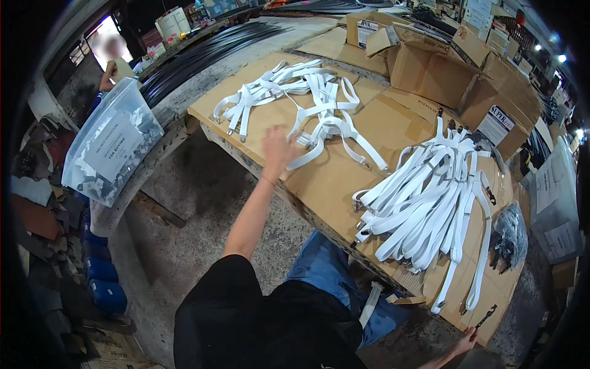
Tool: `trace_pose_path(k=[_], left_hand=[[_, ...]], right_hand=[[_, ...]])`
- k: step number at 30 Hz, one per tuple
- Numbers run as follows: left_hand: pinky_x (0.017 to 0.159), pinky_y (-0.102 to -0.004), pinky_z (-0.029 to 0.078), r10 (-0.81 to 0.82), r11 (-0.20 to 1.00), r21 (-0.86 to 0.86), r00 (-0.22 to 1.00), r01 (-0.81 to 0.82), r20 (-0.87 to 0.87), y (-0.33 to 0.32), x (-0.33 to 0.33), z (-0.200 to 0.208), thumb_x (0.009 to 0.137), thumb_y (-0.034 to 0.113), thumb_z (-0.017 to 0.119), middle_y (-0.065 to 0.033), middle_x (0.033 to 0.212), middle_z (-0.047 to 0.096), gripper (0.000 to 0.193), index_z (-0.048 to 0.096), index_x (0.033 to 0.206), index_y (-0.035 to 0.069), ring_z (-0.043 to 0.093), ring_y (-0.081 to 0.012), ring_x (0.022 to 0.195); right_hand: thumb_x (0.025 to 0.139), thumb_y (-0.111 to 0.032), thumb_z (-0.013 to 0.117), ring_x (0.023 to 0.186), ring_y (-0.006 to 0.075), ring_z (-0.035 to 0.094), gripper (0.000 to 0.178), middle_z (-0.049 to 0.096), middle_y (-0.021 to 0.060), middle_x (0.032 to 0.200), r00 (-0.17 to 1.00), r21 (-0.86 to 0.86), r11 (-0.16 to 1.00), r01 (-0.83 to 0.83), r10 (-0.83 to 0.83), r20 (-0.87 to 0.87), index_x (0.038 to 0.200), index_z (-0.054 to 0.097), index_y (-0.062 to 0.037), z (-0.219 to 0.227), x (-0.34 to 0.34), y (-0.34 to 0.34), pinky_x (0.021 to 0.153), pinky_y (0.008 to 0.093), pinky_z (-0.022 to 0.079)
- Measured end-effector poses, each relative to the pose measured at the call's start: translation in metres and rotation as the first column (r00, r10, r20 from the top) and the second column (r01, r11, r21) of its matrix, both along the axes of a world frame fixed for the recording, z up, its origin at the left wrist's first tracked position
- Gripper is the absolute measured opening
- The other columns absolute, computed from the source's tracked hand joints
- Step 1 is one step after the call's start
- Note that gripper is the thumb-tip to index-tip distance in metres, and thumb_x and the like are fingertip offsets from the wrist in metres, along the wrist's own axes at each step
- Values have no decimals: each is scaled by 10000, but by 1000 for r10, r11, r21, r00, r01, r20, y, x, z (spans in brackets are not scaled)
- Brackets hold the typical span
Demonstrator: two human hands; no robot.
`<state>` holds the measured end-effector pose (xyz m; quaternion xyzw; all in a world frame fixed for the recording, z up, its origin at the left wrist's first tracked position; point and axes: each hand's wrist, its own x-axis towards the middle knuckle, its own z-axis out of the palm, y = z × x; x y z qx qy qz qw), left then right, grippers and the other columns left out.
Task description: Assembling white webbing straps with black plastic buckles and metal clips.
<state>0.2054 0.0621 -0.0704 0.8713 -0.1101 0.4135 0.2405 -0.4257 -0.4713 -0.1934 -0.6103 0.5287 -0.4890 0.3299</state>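
Note:
My left hand (278,149) is over the cardboard-covered table's front edge, beside a pair of white suspenders (332,126) with metal clips. Motion smears its fingers, and I cannot tell whether they touch the strap. Low on the right, my right hand (468,342) pinches a short black strap piece with a hook-like end (487,317). Farther left on the table lies another bunch of white suspenders (264,92). A large heap of white suspenders (424,197) spreads over the right side, with black ends showing at its top.
A clear plastic bag of black parts (509,237) lies right of the heap. Open cardboard boxes (430,74) stand at the back. A clear bin (114,144) is at the left, another bin (556,200) at the right. A person (117,71) is far left.

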Motion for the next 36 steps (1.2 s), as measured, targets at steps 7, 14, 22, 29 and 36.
trace_pose_path(k=[7, 14, 22, 29, 36], left_hand=[[752, -425, 453, 72, 996, 83, 869, -36, -490, 66, -15, -44, 768, 197, 623, -177, 880, 578, 261, 594, 900, -27, 546, -356, 881], [505, -323, 416, -248, 886, -338, 939, 319, 236, 5, -51, 72, 751, 70, 662, -152, 709, 590, 147, 561, 810, -19, 544, -229, 557], [494, -217, 375, -359, 789, -377, 862, 485, 358, -41, -86, 167, 733, 97, 712, -53, 686, 597, 191, 579, 781, -32, 452, -48, 559], [672, -203, 419, -527, 671, -425, 794, 607, 303, -25, -113, 172, 780, 40, 647, -72, 931, 577, 172, 516, 697, -34, 514, -91, 777], [784, -255, 419, -710, 201, -691, 589, 694, 385, -7, -140, 169, 872, 102, 563, -121, 941, 616, 154, 544, 785, -24, 546, -156, 826]], right_hand=[[851, -212, 633, 645, 151, 499, 268, 560, 54, 725, 998, -201, 979, -28, 16, -60, 949, 592, 33, -6, 4, -7, 581, 297, 432], [787, -180, 719, 584, 172, 521, 232, 603, 91, 663, 995, -515, 854, -75, 99, 20, 751, 619, 27, 15, 11, 18, 553, 329, 467], [768, -133, 725, 650, 212, 526, 216, 611, 137, 716, 996, -282, 956, 80, -85, -7, 823, 644, 60, 26, 12, 33, 603, 344, 472], [809, -206, 684, 699, 234, 557, 306, 633, 165, 816, 982, -281, 951, 127, -80, 173, 960, 644, 57, 89, 67, 106, 649, 355, 475], [919, -147, 542, 690, 63, 474, 246, 545, 23, 803, 820, 82, 929, -361, 274, 502, 1073, 574, 42, 133, 140, 175, 575, 198, 383]])
